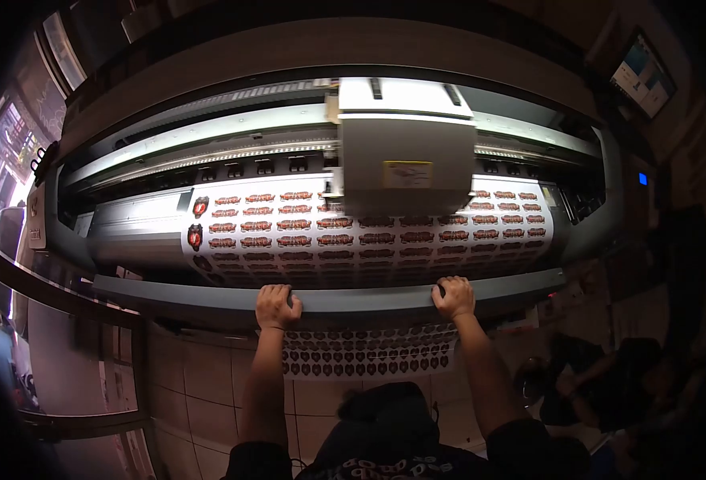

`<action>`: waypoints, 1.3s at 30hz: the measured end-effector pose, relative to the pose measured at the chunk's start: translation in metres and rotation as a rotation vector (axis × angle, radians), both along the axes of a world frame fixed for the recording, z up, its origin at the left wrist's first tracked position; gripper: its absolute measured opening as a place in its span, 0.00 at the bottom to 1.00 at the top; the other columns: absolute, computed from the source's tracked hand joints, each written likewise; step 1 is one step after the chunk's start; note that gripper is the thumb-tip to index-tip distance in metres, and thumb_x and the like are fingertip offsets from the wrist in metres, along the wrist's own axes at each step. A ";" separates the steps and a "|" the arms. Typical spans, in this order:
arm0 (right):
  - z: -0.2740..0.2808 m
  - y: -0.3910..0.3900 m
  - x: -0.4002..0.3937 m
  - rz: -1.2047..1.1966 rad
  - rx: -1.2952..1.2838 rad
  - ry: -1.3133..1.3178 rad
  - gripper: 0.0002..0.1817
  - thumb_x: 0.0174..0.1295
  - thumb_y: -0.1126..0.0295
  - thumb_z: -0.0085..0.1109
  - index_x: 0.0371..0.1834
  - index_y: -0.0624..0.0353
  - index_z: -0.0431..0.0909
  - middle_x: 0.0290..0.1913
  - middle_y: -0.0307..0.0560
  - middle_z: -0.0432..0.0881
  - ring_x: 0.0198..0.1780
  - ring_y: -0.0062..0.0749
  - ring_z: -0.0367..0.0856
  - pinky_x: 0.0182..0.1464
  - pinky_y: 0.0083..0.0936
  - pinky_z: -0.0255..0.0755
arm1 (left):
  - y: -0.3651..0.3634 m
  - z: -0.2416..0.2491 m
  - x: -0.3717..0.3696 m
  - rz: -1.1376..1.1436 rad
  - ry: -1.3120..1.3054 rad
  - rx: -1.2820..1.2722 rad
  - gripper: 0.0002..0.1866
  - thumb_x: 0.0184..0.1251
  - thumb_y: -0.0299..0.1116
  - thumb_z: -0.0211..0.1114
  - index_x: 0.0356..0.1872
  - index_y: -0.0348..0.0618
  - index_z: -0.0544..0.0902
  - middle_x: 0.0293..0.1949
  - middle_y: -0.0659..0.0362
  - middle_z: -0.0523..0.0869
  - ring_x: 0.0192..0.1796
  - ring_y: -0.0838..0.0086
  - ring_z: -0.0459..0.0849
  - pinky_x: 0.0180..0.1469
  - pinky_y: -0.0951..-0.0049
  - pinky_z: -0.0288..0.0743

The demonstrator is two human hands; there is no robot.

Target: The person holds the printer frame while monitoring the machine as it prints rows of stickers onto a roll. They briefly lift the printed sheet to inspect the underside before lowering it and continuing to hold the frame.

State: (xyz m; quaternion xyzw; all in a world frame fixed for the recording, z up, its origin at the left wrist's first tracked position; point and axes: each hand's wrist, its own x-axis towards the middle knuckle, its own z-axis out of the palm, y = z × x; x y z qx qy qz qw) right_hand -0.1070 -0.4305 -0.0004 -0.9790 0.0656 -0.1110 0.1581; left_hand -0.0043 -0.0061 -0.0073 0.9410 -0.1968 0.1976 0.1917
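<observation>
Both hands rest on the long grey front bar (353,300) of a wide printer. My left hand (278,306) curls over the bar left of centre, its fingers wrapped over the top edge. To the right, my right hand (454,298) grips the same bar in the same way. Behind the bar a white printed sheet (317,248) with rows of red and dark logos lies over the printer bed. The large white print carriage (407,160) stands above the sheet, right of its middle. Below the bar, more of the printed sheet (369,366) hangs down.
A monitor (642,74) is at the upper right, and a small blue display (642,179) glows on the printer's right end. Another person (601,384) is in the dark at the lower right. Glass panels (57,336) are on the left; tiled floor (193,384) lies below.
</observation>
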 end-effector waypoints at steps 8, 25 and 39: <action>-0.001 -0.001 0.001 0.004 -0.025 -0.014 0.16 0.58 0.57 0.57 0.33 0.58 0.86 0.38 0.51 0.87 0.45 0.48 0.84 0.57 0.40 0.72 | 0.000 -0.002 0.001 -0.013 -0.032 -0.019 0.14 0.51 0.39 0.59 0.32 0.40 0.85 0.33 0.54 0.86 0.41 0.59 0.83 0.53 0.62 0.75; -0.006 -0.003 0.001 0.039 -0.014 -0.086 0.12 0.58 0.59 0.58 0.29 0.57 0.81 0.31 0.48 0.82 0.39 0.44 0.80 0.50 0.39 0.71 | 0.001 -0.002 0.000 -0.006 0.020 -0.041 0.15 0.53 0.38 0.59 0.36 0.40 0.86 0.37 0.53 0.88 0.45 0.56 0.84 0.56 0.59 0.75; -0.006 -0.003 0.001 0.036 0.009 -0.115 0.12 0.56 0.59 0.59 0.29 0.57 0.82 0.32 0.48 0.83 0.39 0.45 0.80 0.51 0.38 0.71 | 0.002 -0.001 0.002 -0.020 0.054 -0.011 0.15 0.53 0.38 0.59 0.37 0.42 0.86 0.39 0.53 0.88 0.46 0.57 0.84 0.57 0.60 0.75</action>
